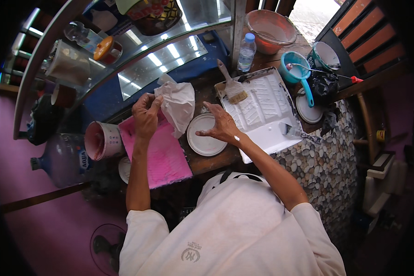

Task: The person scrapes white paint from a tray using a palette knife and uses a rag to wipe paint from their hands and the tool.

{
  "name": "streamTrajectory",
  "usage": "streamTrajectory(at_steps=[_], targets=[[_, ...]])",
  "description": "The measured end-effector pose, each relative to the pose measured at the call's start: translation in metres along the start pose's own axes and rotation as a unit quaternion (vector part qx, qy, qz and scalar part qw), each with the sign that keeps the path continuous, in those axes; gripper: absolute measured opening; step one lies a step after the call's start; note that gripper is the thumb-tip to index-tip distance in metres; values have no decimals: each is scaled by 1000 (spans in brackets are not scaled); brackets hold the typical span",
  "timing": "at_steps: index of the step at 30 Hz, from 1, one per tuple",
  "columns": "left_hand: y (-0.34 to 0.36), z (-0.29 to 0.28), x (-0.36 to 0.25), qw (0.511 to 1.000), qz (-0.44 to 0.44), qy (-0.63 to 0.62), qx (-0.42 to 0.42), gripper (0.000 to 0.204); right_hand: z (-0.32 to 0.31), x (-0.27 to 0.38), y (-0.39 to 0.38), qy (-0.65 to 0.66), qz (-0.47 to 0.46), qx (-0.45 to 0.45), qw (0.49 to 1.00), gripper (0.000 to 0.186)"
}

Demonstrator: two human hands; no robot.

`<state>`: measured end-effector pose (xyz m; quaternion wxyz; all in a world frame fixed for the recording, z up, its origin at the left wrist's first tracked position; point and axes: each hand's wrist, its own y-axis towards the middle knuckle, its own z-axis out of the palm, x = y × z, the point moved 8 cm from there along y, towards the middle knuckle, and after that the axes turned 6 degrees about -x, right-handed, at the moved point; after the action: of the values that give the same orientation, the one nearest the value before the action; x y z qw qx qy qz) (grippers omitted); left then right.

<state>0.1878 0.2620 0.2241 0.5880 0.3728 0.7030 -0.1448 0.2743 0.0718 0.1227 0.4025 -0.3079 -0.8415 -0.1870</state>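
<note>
My left hand (pixel 145 116) pinches a crumpled white sheet (pixel 177 105), which looks like thin paper or cloth, between thumb and fingers. My right hand (pixel 223 125) is open with its thumb and fingers apart, smeared with white paint, over a round white lid (pixel 208 146). Below the sheet lies a pink paint tray (pixel 163 161). To the right, a white paint tray (pixel 261 103) holds wet white paint at its near end. A paintbrush (pixel 232 86) rests across its far left corner, and another brush (pixel 290 131) lies at its near right.
A water bottle (pixel 247 53), an orange bucket (pixel 271 30) and a teal dipper (pixel 295 66) stand at the back right. A pinkish bucket (pixel 106 141) and a large water jug (pixel 62 161) are at left. A glass display case (pixel 156 57) rises beyond the trays.
</note>
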Motion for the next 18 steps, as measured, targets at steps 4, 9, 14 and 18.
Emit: streamTrajectory(at_steps=[4, 9, 14, 18], targets=[[-15, -13, -35, 998, -17, -62, 8, 12, -17, 55, 9, 8, -99, -49, 994, 124], [-40, 2, -102, 992, -25, -119, 24, 7, -19, 76, 3, 43, -112, -54, 991, 135], [-72, 29, -133, 990, 22, -111, 84, 7, -29, 88, -22, 164, -106, -17, 981, 133], [-100, 66, -161, 986, 64, -39, 151, 8, -44, 76, -46, 247, -27, 23, 968, 103]])
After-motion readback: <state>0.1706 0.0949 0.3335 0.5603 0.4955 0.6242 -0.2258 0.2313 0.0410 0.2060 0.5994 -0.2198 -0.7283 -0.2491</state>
